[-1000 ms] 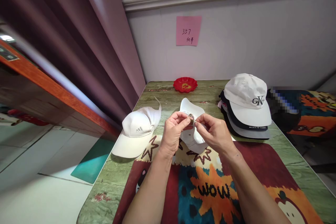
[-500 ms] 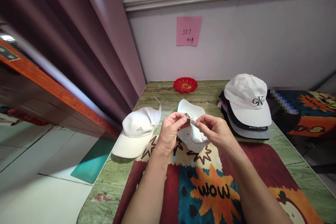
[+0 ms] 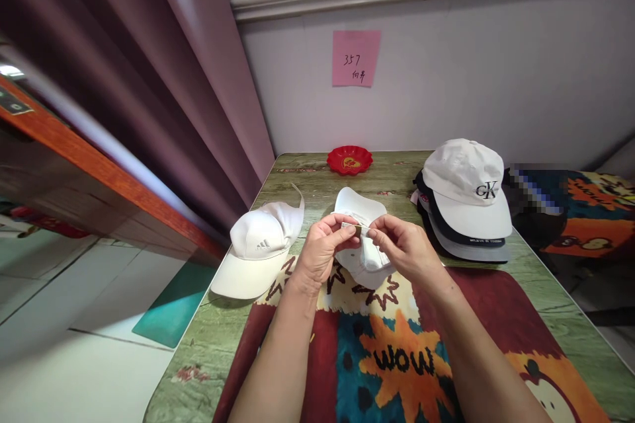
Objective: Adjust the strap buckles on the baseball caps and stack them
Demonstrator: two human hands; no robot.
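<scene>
A white cap (image 3: 366, 271) lies with its brim toward the wall and its inside partly showing, in the middle of the table. Above it, my left hand (image 3: 325, 244) pinches a small buckle on the cap's strap (image 3: 361, 228). From the other side, the thumb and fingertips of my right hand (image 3: 399, 241) grip the strap's end. The fingers hide part of the strap. Left of my hands sits another white cap (image 3: 253, 248) with a grey logo, its strap sticking up behind.
A white cap (image 3: 464, 178) tops a stack of darker caps at the right. Near the wall stands a red scalloped dish (image 3: 350, 160). A patterned mat (image 3: 387, 350) covers the front of the wooden table (image 3: 181, 344).
Both hands have shifted very slightly, and the strap and buckle between the fingers are turned to a different angle.
</scene>
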